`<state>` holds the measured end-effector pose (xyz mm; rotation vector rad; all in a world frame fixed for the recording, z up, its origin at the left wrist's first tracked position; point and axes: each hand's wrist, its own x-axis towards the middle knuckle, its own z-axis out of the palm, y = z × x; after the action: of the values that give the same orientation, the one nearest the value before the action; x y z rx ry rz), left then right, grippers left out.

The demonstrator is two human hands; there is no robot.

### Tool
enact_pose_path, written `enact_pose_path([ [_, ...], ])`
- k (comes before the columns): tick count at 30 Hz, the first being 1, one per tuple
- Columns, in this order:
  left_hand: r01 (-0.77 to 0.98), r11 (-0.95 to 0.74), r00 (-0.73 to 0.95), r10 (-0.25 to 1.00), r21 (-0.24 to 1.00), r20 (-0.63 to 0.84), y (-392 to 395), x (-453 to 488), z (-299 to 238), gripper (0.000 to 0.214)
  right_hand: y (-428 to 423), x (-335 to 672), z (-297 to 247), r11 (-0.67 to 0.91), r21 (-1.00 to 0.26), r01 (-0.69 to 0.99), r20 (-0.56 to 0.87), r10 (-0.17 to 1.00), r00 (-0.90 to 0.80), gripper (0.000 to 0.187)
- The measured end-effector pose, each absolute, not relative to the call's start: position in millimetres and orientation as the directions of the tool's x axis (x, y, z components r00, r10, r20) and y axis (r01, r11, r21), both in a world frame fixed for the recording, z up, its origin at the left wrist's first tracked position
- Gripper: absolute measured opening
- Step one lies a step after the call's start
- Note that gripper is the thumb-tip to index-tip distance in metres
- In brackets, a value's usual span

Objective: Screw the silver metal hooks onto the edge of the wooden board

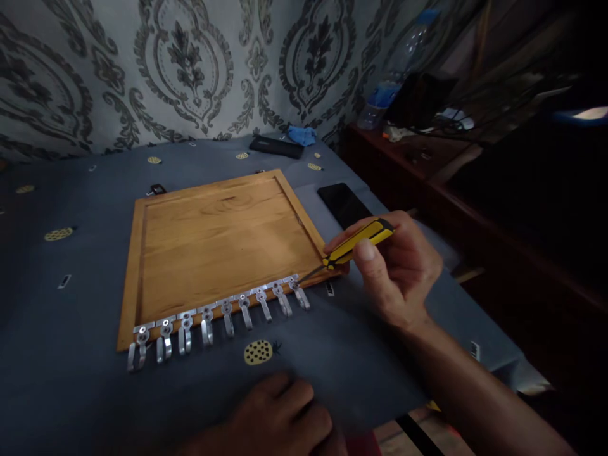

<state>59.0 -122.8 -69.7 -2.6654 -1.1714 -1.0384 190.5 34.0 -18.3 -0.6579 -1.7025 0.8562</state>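
Observation:
My right hand [403, 272] holds a yellow and black screwdriver [356, 244], its thumb along the handle. The thin shaft slants down to the left, its tip at or very near the screw on the rightmost metal hook [299, 292]. Several such silver hooks line the near edge of a framed wooden board [218, 240] lying flat, and cross-head screws show in their plates. Below the board, at the bottom of the view, my left hand [285, 415] is dim and blurred. Its fingers are curled, and whatever may be inside them is hidden.
A dark phone [344, 204] lies right of the board on the blue-grey pineapple-print cloth [61, 278]. Behind are a black case [275, 147] and blue cloth [302, 135]. A plastic bottle [380, 95] stands on a dark red side surface [399, 149]. Patterned wall covering rises behind.

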Motion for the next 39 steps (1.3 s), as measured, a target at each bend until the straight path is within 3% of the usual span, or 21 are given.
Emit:
enact_pose_path([
  [9,0.646,-0.750,0.552,0.587,0.141,0.592,-126,61,-76,0.020,30,177,-9,0.456,-0.883,-0.108,0.464,0.817,-0.341,0.017],
  [15,0.641,-0.758,0.592,0.591,0.124,0.548,-124,57,-69,0.019,34,174,12,0.405,-0.913,0.049,0.311,0.768,-0.559,0.020],
  [20,0.644,-0.741,0.551,0.620,0.188,0.558,-122,56,-68,0.023,37,175,20,0.353,-0.935,0.038,0.231,0.686,-0.690,0.016],
  [24,0.640,-0.742,0.552,0.624,0.198,0.553,-122,57,-71,0.023,39,170,16,0.315,-0.949,-0.005,0.239,0.709,-0.663,0.011],
  [33,0.633,-0.728,0.540,0.659,0.262,0.523,-123,53,-69,0.020,41,165,5,0.306,-0.950,-0.057,0.281,0.762,-0.583,0.022],
  [39,0.632,-0.744,0.547,0.628,0.220,0.553,-121,53,-66,0.023,40,172,0,0.352,-0.933,-0.078,0.331,0.752,-0.571,0.015],
])
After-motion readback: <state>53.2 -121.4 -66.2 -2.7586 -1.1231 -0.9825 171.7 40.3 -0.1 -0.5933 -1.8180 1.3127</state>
